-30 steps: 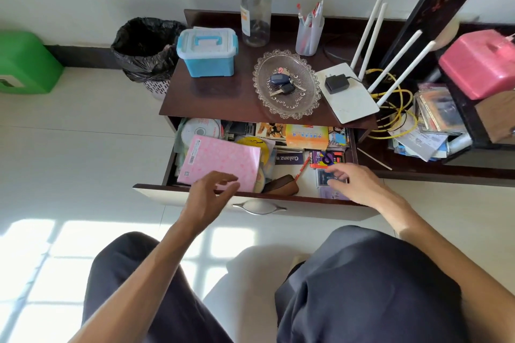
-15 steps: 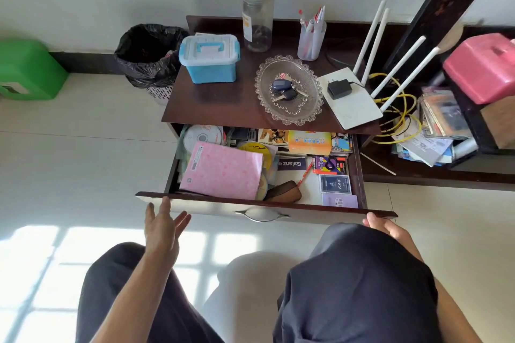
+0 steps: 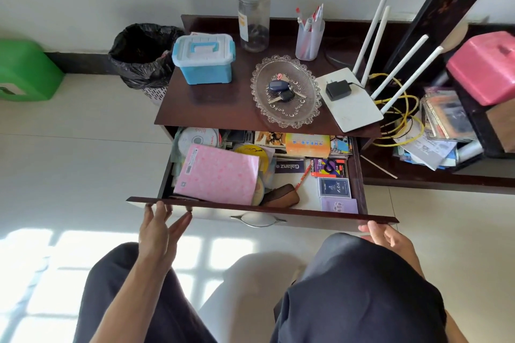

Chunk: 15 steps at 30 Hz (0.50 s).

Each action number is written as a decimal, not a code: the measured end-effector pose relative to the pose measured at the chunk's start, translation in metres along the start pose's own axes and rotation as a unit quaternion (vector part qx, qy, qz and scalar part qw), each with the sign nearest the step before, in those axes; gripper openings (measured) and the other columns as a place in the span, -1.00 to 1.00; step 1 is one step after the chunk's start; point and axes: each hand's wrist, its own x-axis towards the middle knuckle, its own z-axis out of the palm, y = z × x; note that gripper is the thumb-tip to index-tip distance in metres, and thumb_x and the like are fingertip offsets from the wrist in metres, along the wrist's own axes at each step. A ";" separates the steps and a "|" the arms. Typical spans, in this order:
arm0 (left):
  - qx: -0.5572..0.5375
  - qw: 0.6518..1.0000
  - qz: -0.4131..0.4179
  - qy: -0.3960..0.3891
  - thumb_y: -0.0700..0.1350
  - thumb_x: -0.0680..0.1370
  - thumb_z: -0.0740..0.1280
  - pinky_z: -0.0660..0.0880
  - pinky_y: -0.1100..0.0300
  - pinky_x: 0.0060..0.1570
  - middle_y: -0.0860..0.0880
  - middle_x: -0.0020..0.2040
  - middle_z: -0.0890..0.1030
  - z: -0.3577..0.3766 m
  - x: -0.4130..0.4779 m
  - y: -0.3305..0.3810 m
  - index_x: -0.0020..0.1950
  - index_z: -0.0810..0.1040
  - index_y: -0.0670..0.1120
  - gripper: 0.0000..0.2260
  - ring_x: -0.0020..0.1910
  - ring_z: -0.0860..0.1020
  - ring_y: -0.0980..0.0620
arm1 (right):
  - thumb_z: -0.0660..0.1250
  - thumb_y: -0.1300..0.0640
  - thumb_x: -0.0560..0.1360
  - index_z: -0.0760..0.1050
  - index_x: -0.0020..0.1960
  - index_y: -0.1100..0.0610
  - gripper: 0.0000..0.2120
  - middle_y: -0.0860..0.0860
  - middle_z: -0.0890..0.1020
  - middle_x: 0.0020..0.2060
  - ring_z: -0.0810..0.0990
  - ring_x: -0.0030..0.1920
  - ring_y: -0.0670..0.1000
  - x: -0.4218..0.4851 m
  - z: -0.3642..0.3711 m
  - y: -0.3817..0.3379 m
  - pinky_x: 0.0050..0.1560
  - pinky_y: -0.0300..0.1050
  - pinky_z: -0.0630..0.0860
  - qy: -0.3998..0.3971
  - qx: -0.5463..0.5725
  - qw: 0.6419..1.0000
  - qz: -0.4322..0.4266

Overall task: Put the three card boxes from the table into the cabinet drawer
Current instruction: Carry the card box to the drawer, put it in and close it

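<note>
The cabinet drawer (image 3: 295,212) stands pulled out, full of papers and discs. Three card boxes lie in a column at its right end: a colourful one (image 3: 329,167), a dark blue one (image 3: 334,187) and a pale purple one (image 3: 339,205) nearest the front. My left hand (image 3: 161,227) is flat, fingers apart, with fingertips touching the drawer front at its left end. My right hand (image 3: 386,237) is below the drawer front's right end, fingers loosely spread, partly hidden behind my knee. Neither hand holds anything.
On the cabinet top (image 3: 217,108) stand a blue storage box (image 3: 204,58), a jar (image 3: 254,15), a pen cup (image 3: 309,36), a glass dish with keys (image 3: 285,90) and a white router (image 3: 351,97). A black-lined bin (image 3: 142,56) stands left; a cluttered low shelf (image 3: 434,133) is right.
Both hands have left the drawer's inside, dropped back toward my knees, then risen to the drawer front's two ends. The card boxes lie uncovered in the drawer.
</note>
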 end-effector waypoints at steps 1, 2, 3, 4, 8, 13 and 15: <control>0.001 1.000 0.001 0.000 -0.04 0.67 0.18 0.47 -0.15 0.32 -0.16 0.40 0.42 0.001 -0.001 -0.001 0.58 0.15 0.04 -0.52 0.01 0.68 -0.09 | 0.18 -0.26 0.59 0.65 -0.01 -0.10 -0.65 -0.40 0.69 -0.20 0.68 -0.12 -0.28 0.002 0.001 0.002 -0.22 -0.29 0.46 0.007 0.005 1.000 -0.001; 0.001 1.000 0.000 0.001 -0.04 0.67 0.17 0.46 -0.14 0.32 -0.16 0.40 0.42 0.001 -0.001 -0.001 0.58 0.15 0.02 -0.52 0.05 0.66 -0.11 | 0.19 -0.24 0.59 0.65 -0.02 -0.09 -0.67 -0.44 0.68 -0.22 0.70 -0.13 -0.21 0.001 0.001 0.003 -0.23 -0.31 0.45 0.009 0.003 1.000 -0.004; 0.000 1.000 -0.001 0.002 -0.04 0.67 0.18 0.46 -0.14 0.32 -0.17 0.39 0.43 0.002 -0.002 -0.001 0.58 0.16 0.01 -0.52 0.07 0.66 -0.11 | 0.20 -0.22 0.60 0.65 -0.03 -0.09 -0.69 -0.47 0.66 -0.23 0.69 -0.14 -0.16 0.003 0.000 0.005 -0.23 -0.31 0.45 0.014 -0.006 1.000 -0.006; -0.002 1.000 -0.001 0.004 -0.04 0.67 0.18 0.45 -0.14 0.33 -0.17 0.39 0.43 0.002 -0.002 -0.001 0.58 0.16 0.00 -0.52 0.09 0.65 -0.12 | 0.21 -0.20 0.61 0.65 -0.04 -0.10 -0.71 -0.46 0.66 -0.24 0.69 -0.12 -0.14 0.004 -0.001 0.006 -0.23 -0.30 0.45 0.017 -0.010 1.000 -0.008; -0.026 1.000 0.003 -0.003 -0.05 0.66 0.19 0.42 -0.17 0.35 -0.15 0.35 0.45 0.003 -0.002 0.000 0.58 0.17 0.02 -0.52 0.16 0.62 -0.19 | 0.22 -0.19 0.61 0.66 -0.04 -0.08 -0.70 -0.32 0.72 -0.19 0.70 -0.12 -0.20 0.006 -0.003 0.002 -0.19 -0.23 0.51 0.015 0.005 1.000 -0.012; -0.020 0.999 0.018 -0.031 -0.04 0.67 0.18 0.51 -0.09 0.25 -0.16 0.26 0.46 0.007 0.010 0.002 0.45 0.37 -0.04 -0.65 0.13 0.64 -0.08 | 0.21 -0.16 0.63 0.65 -0.05 -0.07 -0.70 -0.30 0.72 -0.20 0.67 -0.13 -0.29 0.011 -0.003 -0.009 -0.17 -0.21 0.49 0.009 0.021 1.000 -0.020; -0.013 0.999 0.017 -0.043 -0.04 0.67 0.18 0.53 -0.07 0.22 -0.14 0.19 0.46 0.010 0.015 0.004 0.24 0.52 -0.03 -0.79 0.16 0.61 -0.06 | 0.20 -0.14 0.64 0.65 -0.06 -0.06 -0.70 -0.32 0.72 -0.23 0.66 -0.14 -0.32 0.015 -0.001 -0.013 -0.19 -0.22 0.48 0.010 0.022 1.000 -0.020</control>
